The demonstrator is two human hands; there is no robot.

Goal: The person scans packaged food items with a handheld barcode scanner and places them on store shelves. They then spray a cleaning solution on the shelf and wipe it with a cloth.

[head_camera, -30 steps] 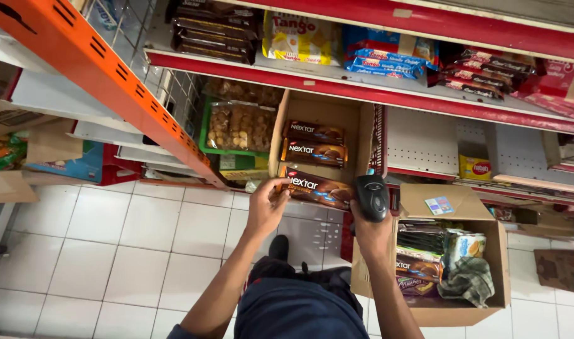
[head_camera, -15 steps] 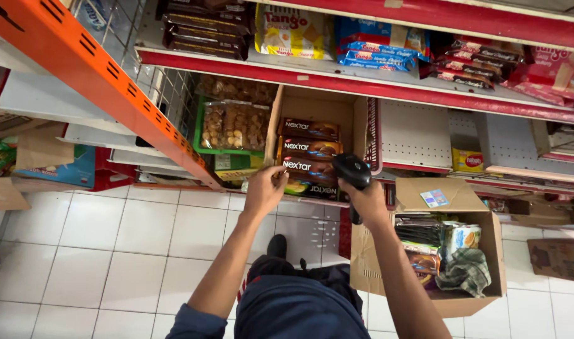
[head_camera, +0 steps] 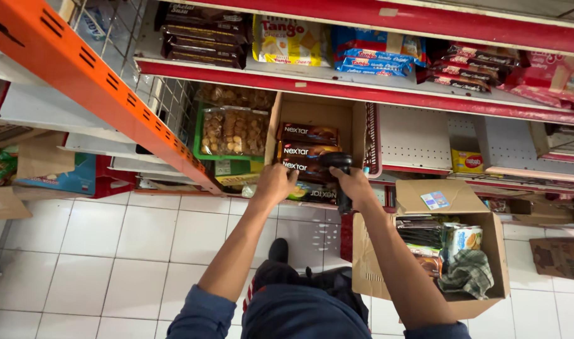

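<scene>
Both hands at shelf: left hand (head_camera: 273,186) on brown packet (head_camera: 302,167), right hand (head_camera: 354,186) gripping black scanner (head_camera: 338,164).

The left hand (head_camera: 273,186) covers the near end of a brown biscuit pack (head_camera: 301,167), so its fingertips and how firmly its grip closes cannot be told, and the right hand (head_camera: 354,186) wraps a black scanner (head_camera: 338,164) whose lower body is hidden behind the fingers. At 5 o'clock, the cardboard box (head_camera: 488,251) holds packets half buried under a checked cloth (head_camera: 467,274). At 9 o'clock, a carton (head_camera: 1,204) is cut off by the picture's edge, and the person's lap runs off the bottom.
</scene>
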